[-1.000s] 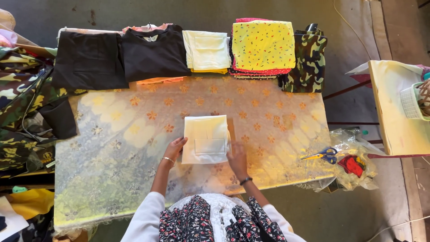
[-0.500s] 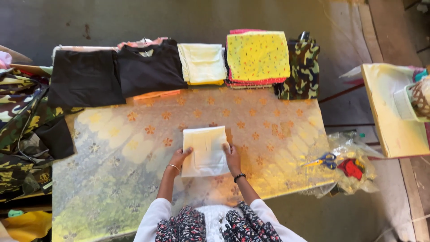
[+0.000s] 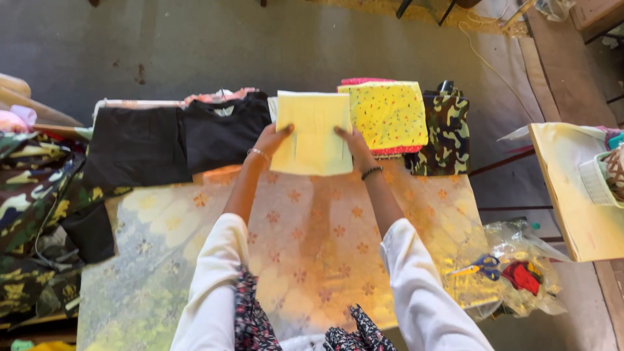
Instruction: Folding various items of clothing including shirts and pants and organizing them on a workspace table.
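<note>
Folded yellow cloth (image 3: 314,133), two hands gripping, left hand (image 3: 272,140), right hand (image 3: 355,144)

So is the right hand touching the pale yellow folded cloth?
Touching. The head view shows the right hand gripping the right edge of the pale yellow folded cloth, fingers over its front, while the left hand grips the left edge.

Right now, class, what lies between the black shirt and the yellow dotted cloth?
The folded pale-yellow cloth, held by both hands, seen from the head camera.
</note>
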